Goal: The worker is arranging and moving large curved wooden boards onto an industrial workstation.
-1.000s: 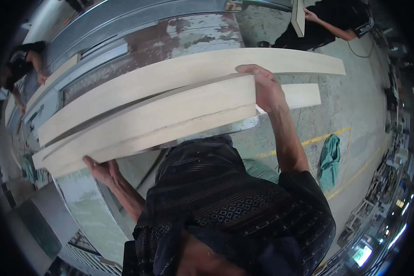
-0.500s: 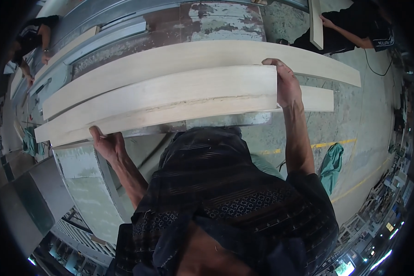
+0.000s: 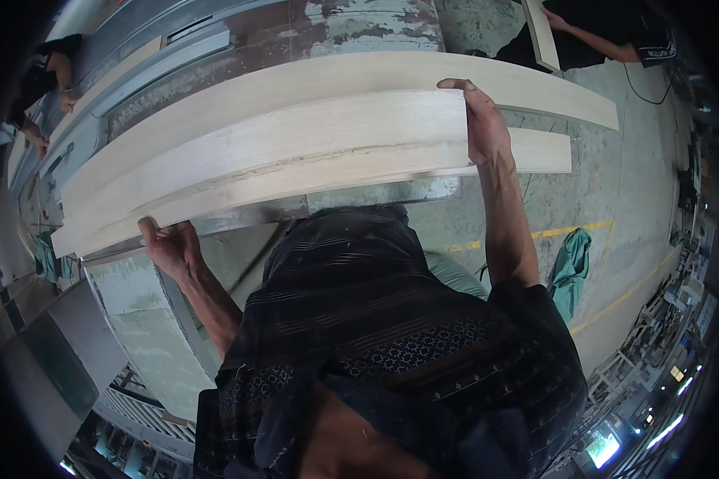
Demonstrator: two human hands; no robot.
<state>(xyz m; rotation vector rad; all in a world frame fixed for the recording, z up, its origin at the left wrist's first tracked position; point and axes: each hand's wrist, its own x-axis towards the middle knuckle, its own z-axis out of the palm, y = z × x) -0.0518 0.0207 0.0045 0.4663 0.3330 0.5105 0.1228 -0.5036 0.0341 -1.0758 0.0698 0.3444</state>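
A pale wooden board [image 3: 295, 136] stretches across in front of me, with a rough line running lengthwise along its face. My left hand [image 3: 172, 247] grips its near edge toward the left end, thumb on top and the other fingers partly hidden beneath. Around the squared right end of the board, my right hand [image 3: 487, 128] is closed, with fingers over the far corner. Just beyond lies a longer pale board [image 3: 375, 68] on the worn bench [image 3: 375, 24]. Past my right wrist, the end of another pale board [image 3: 543, 152] sticks out from below.
Co-workers' arms show at the far left [image 3: 62, 76] and far right [image 3: 595, 40]; the right one holds a board [image 3: 542, 36]. A pale green-grey block-like stand [image 3: 140, 315] is near my left forearm. A green cloth [image 3: 571, 271] lies on the floor at right.
The whole view has shifted slightly, so most things sit higher and further left. Both hands keep their hold on the board, whose right end has moved a little left.
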